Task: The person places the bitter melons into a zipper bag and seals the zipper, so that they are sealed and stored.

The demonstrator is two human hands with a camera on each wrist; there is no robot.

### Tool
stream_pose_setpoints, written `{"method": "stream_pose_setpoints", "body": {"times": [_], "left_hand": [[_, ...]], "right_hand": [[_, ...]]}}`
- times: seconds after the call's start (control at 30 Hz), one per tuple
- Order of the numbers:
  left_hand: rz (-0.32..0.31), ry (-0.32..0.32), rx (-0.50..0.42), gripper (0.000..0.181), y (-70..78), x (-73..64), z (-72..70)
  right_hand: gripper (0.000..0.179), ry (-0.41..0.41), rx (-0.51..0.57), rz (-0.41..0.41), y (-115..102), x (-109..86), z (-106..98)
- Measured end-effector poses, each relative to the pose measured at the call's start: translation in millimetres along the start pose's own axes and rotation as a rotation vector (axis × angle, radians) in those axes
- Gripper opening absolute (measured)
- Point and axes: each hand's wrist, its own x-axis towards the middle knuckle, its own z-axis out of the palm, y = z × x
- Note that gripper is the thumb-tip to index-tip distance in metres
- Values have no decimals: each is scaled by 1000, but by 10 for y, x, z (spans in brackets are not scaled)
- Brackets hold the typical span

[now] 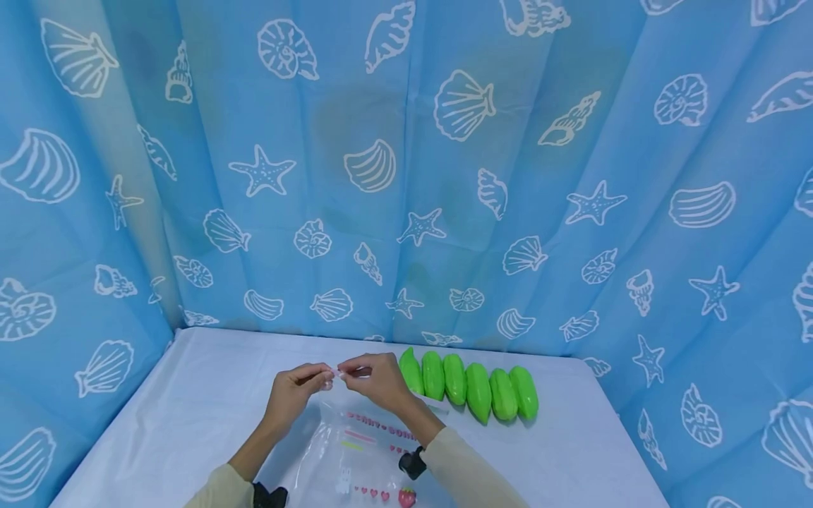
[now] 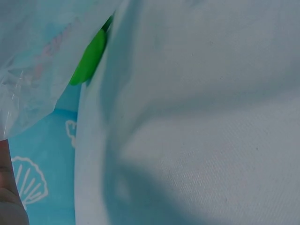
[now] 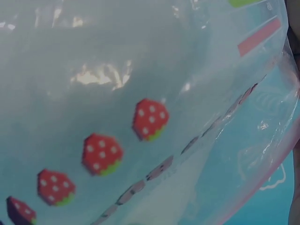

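Note:
A clear plastic bag with printed strawberries, hearts and pink lettering hangs below both hands, over the front of the table. My left hand pinches its upper edge between thumb and fingers. Right beside it, my right hand pinches the same edge, fingertips close to the left ones. In the right wrist view the bag fills most of the picture, its strawberry row and a pink edge showing. The left wrist view catches a part of the bag and some left fingers at the border.
Several glossy green cucumber-like pieces lie side by side in a row, right of the hands. They rest on a white-covered table. A blue curtain with white shell prints stands behind and at both sides.

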Motion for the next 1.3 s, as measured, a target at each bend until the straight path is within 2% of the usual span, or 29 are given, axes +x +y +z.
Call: {"method": "stream_pose_setpoints", "body": {"times": [0.27,0.47,0.5,0.8,1.0,1.17,1.3], "left_hand": [[6,5,31,19,-14,-7,0],[5,35,72,21,-11,-27,-37],[1,36,77,20,37,-45,-38],[-27,68,51,23,2,-39,-82],[-18,84,39,24,-11,-24,-96],[-11,125,15,29,-34,-10,-161],[-32,153,8,30,-35,1,-231]], "right_hand": [[16,-7,-44,-10,75,-41,-45],[17,-15,-81,56,126,-90,-93],[18,-16,-85,65,133,-100,-99],[18,-17,-89,83,164,-157,-178],[18,-10,-61,80,202,-201,-253],[18,3,-70,118,278,-262,-359],[18,12,-100,142,311,-315,-465]]}}
